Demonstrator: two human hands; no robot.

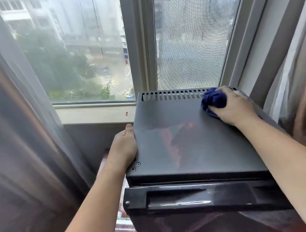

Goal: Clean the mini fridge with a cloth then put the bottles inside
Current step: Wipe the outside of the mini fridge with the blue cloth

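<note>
A black mini fridge [187,140] stands below me by the window, its door closed and its flat top facing up. My right hand [233,105] grips a bunched blue cloth [213,100] and presses it on the far right corner of the top, beside the vent slots [172,95]. My left hand [124,145] rests flat against the fridge's left side at the top edge, fingers hidden behind the edge. No bottles are in view.
A window with a sill [95,113] stands right behind the fridge, with a mesh screen [192,39] on the right pane. Sheer curtains hang at the left [22,144] and right [296,86]. Something reddish lies low beside the fridge's left side [124,229].
</note>
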